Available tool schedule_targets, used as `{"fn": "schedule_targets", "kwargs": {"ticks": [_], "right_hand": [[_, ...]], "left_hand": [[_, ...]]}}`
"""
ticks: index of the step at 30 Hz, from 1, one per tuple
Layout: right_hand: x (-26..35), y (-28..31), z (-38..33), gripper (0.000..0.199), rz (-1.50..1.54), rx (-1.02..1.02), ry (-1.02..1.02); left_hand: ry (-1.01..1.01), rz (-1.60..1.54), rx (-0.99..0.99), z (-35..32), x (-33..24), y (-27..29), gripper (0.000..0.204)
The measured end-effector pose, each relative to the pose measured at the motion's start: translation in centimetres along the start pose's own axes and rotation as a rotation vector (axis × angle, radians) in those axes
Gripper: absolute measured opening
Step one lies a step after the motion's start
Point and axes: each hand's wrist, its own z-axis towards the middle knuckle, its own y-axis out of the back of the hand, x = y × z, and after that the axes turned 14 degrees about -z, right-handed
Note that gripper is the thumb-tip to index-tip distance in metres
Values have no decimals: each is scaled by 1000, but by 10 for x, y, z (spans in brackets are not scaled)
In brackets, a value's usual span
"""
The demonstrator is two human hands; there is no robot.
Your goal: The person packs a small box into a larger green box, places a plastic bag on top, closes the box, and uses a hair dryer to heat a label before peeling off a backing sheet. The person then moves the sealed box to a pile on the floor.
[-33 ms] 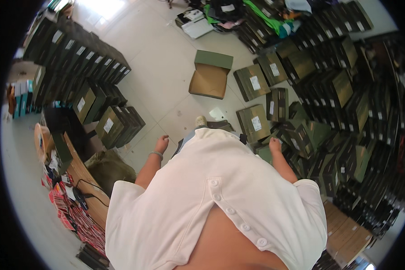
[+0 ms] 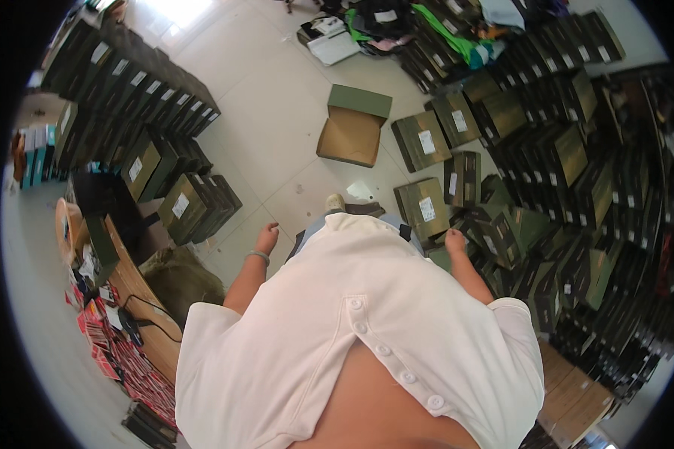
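My left hand [image 2: 267, 239] hangs at my side over the pale floor, its fingers loosely curled with nothing seen in them. A bracelet circles that wrist. On the other side, my right hand [image 2: 455, 241] is also down and curled, with no object visible in it. It is nearest to a dark green box [image 2: 421, 208] with a white label, though I see no contact. Ahead of my feet lies an opened shoebox-like carton [image 2: 350, 141], brown inside, its green lid [image 2: 360, 102] raised at the far side. No contents show in it.
Stacks of dark green boxes [image 2: 138, 78] line the far left, with a smaller group [image 2: 197, 209] nearer. More boxes crowd the right, some tilted [image 2: 494, 236]. A wooden table [image 2: 142, 295] with cables and red packets stands left. Brown cartons [image 2: 577, 396] lie behind right.
The surroundings have shifted very slightly in the picture. My hands keep nearly the same place, and no object has visibly been moved.
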Motion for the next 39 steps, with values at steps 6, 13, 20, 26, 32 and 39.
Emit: {"fn": "schedule_targets", "kwargs": {"ticks": [6, 13, 20, 26, 32, 39], "right_hand": [[130, 17, -14, 41, -22, -8, 197], [132, 5, 18, 43, -100, -28, 197], [123, 48, 27, 49, -419, 41, 157], [180, 76, 34, 46, -305, -103, 350], [240, 84, 37, 42, -215, -189, 539], [198, 63, 39, 44, -332, -35, 342]], "left_hand": [[-45, -17, -203, 5, 84, 85, 37], [252, 271, 144, -14, 139, 102, 37], [122, -265, -192, 4, 152, 48, 39], [236, -447, -160, -11, 119, 23, 40], [202, -258, -150, -14, 201, 9, 39], [296, -283, -132, -30, 183, 26, 42]]}}
